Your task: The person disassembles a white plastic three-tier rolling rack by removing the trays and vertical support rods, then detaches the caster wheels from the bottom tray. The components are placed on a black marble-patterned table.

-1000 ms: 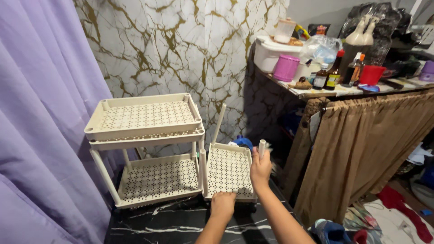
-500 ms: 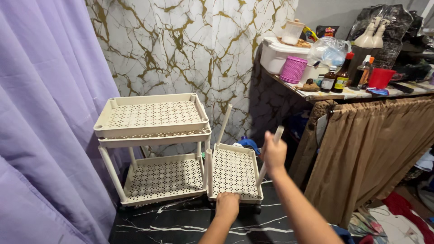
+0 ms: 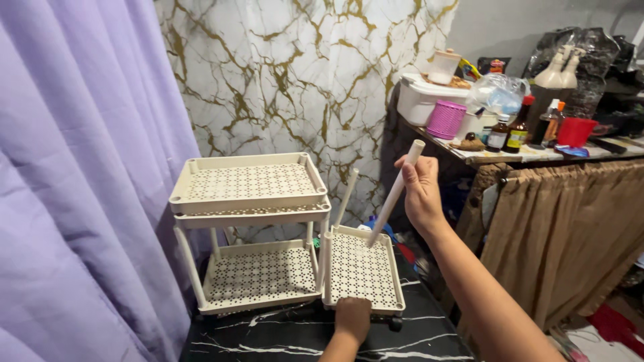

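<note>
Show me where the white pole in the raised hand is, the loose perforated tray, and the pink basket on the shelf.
white pole (image 3: 396,194): head view, middle of the shaft.
loose perforated tray (image 3: 361,271): head view, its holed bottom.
pink basket (image 3: 446,120): head view, its ribbed side.

Open air is left above the loose tray (image 3: 362,269), between rack (image 3: 251,228) and curtained bench (image 3: 537,155). Passage on the left is blocked by the rack, just beside the tray. One upright tube (image 3: 347,197) stands at the tray's far left corner. The right side is narrowed by the brown curtain (image 3: 563,234). The rear is closed by the marble wall (image 3: 302,87); the far left by the purple curtain (image 3: 80,188).
</note>
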